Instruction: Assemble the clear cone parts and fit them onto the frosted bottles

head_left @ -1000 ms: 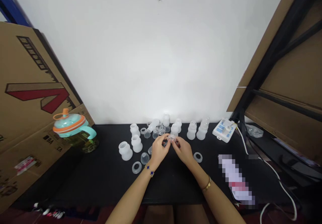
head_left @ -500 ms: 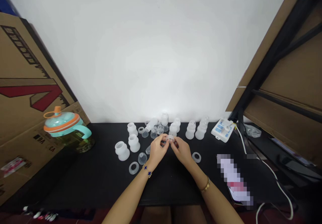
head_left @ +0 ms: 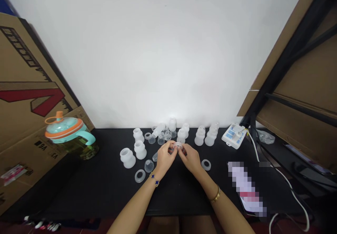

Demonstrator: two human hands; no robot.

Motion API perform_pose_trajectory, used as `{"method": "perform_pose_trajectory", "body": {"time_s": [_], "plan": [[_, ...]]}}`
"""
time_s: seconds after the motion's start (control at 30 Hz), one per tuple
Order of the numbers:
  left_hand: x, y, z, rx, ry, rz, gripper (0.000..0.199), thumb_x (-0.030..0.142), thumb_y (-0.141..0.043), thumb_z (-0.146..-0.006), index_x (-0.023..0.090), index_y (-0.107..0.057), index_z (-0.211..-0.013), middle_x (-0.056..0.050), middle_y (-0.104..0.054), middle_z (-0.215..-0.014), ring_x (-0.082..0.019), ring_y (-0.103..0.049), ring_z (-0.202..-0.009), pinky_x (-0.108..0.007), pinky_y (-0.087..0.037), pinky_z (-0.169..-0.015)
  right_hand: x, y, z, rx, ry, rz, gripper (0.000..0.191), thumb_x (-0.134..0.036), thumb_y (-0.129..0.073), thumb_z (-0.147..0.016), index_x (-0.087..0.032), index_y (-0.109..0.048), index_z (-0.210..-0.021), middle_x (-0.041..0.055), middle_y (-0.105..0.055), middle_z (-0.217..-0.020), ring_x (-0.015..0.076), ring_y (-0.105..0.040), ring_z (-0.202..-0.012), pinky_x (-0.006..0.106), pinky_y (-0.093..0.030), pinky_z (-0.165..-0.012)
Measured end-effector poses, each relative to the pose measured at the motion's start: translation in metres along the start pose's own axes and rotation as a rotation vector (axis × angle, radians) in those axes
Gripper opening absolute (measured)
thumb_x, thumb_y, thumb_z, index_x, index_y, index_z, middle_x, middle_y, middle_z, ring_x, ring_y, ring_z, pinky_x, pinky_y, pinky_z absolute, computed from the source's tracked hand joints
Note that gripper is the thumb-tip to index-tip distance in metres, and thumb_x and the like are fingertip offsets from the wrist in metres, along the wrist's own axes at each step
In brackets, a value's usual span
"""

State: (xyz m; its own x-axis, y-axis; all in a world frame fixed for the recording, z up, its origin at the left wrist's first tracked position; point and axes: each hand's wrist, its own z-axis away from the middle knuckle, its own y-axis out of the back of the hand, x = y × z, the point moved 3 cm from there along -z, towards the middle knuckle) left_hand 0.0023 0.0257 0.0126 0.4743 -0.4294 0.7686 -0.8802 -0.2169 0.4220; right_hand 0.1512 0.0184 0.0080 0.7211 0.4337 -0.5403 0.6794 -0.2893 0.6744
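Observation:
At the middle of the black table, my left hand [head_left: 166, 154] and my right hand [head_left: 190, 156] meet with bent fingers around a translucent plastic ring [head_left: 178, 144]. The fingertips of both hands press on its near side, and part of it is hidden by them. By my left wrist lie a clear dome cap [head_left: 149, 166] and a loose white ring [head_left: 140, 175]. Another white ring [head_left: 206, 165] lies to the right of my right hand. White waisted bottles [head_left: 127, 158] stand open at the left. Beyond my hands are more bottles and several clear caps [head_left: 161, 139].
Two bottles with clear tops [head_left: 211, 135] stand at the back right, beside a white power strip [head_left: 234, 135] with a cable. A phone [head_left: 247, 188], blurred out, lies at right. A teal and orange jug [head_left: 68, 135] stands left by a cardboard box [head_left: 28, 97].
My hands stay together on the ring, with only a slight shift of the fingers. The whole view has moved a little; the bottles and caps keep their places.

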Motion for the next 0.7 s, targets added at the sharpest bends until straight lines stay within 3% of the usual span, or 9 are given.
{"method": "perform_pose_trajectory", "body": {"time_s": [0.4,0.7], "plan": [[0.0003,-0.0004,-0.0006,-0.022,-0.011,0.1,0.016,0.029,-0.058,-0.09,0.022,-0.066,-0.102,-0.005,-0.075,-0.094,-0.018,-0.072,-0.083,-0.028,-0.06,-0.072,-0.0019,0.0014,-0.0003,0.023,-0.014,0.0,0.03,-0.04,-0.044,-0.1,-0.02,-0.066,-0.094,0.0028,-0.068,-0.08,0.0148,-0.06,-0.064,0.024,-0.04,-0.059],[0.0005,-0.0001,-0.0016,-0.018,0.018,0.142,0.01,0.028,-0.06,-0.09,0.022,-0.066,-0.094,-0.003,-0.076,-0.088,-0.017,-0.073,-0.079,-0.026,-0.058,-0.069,-0.0009,0.0001,0.0005,0.03,0.011,0.012,0.031,-0.041,-0.043,-0.1,-0.02,-0.066,-0.094,0.0029,-0.067,-0.078,0.0152,-0.06,-0.064,0.024,-0.041,-0.059]]}}
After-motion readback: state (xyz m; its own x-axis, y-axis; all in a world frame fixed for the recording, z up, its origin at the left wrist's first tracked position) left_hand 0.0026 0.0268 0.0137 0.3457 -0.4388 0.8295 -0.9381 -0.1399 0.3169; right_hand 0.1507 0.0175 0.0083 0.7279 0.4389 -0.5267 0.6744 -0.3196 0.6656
